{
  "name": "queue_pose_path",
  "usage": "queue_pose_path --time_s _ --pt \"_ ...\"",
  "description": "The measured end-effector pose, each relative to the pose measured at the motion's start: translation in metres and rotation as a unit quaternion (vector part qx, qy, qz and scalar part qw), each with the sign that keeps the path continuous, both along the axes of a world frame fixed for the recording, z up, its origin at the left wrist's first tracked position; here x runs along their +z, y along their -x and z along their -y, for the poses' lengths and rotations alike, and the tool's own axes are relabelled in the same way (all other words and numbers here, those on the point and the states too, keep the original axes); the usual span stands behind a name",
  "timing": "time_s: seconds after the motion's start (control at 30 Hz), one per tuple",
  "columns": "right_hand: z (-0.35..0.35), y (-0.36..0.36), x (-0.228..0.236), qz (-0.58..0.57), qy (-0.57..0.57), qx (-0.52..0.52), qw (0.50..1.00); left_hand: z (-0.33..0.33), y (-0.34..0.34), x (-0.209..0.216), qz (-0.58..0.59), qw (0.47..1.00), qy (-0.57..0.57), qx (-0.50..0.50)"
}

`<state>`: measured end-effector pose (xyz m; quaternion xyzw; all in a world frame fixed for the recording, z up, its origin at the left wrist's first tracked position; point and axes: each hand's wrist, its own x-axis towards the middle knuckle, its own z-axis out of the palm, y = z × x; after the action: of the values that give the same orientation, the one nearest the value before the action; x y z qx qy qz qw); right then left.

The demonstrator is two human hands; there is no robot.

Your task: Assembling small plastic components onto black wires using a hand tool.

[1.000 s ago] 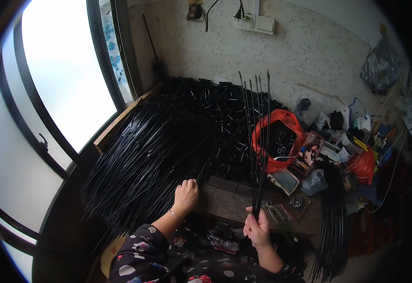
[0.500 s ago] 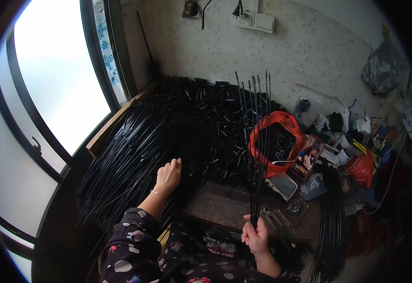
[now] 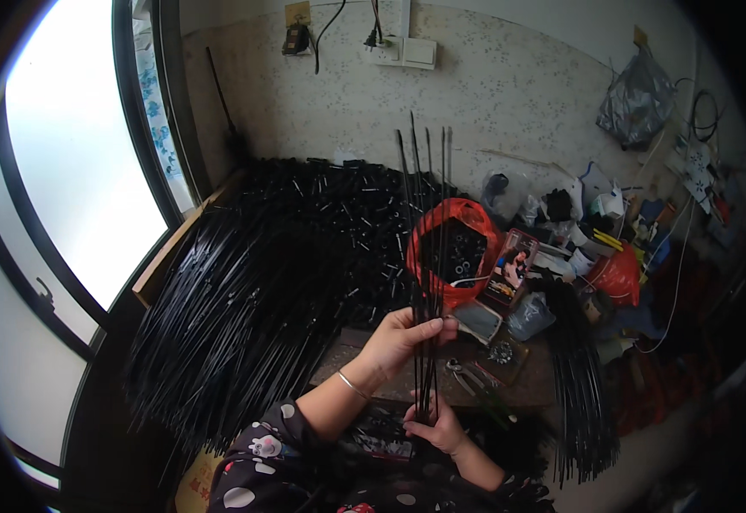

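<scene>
A small bunch of long, thin black rods [image 3: 426, 380] stands nearly upright in front of me, their tips reaching up before the wall. My left hand [image 3: 400, 338] is closed round the bunch at mid-length, thumb across the front. Below it, my right hand [image 3: 438, 427] grips the same rods near their lower ends. To the left lies a big heap of similar black rods [image 3: 228, 321], fanned toward me. Beyond the heap is a pile of short black tubular parts [image 3: 330, 201], some with shiny metal ends.
A red plastic bag [image 3: 416, 248] with small dark ring-like parts stands behind the rods. Beside it are a phone [image 3: 510, 267], a clear bag [image 3: 530, 316] and pliers [image 3: 469, 373] on the bench edge [image 3: 518, 392]. Another rod bundle [image 3: 582, 393] hangs at right. Windows [image 3: 74, 171] line the left.
My left hand has moved from the rod heap rightward to the bunch and closed round it. My right hand still holds the lower ends, slightly further left. The view has shifted right.
</scene>
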<state>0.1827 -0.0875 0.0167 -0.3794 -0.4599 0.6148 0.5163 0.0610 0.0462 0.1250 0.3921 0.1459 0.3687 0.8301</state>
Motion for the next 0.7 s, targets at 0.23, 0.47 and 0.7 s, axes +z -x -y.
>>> queue_pose_path --time_s 0.23,0.47,0.7 --pt "-0.004 -0.001 -0.013 0.228 -0.127 -0.117 0.958 0.019 0.007 0.009 0.016 0.999 -0.045 0.024" --pt "-0.018 -0.014 -0.008 -0.233 0.035 -0.068 0.969 0.035 0.025 -0.004 -0.163 0.947 -0.276 -0.016" --pt "-0.052 -0.019 0.03 -0.327 0.263 0.085 0.904 0.067 0.043 -0.078 -0.186 0.731 -0.654 -0.067"
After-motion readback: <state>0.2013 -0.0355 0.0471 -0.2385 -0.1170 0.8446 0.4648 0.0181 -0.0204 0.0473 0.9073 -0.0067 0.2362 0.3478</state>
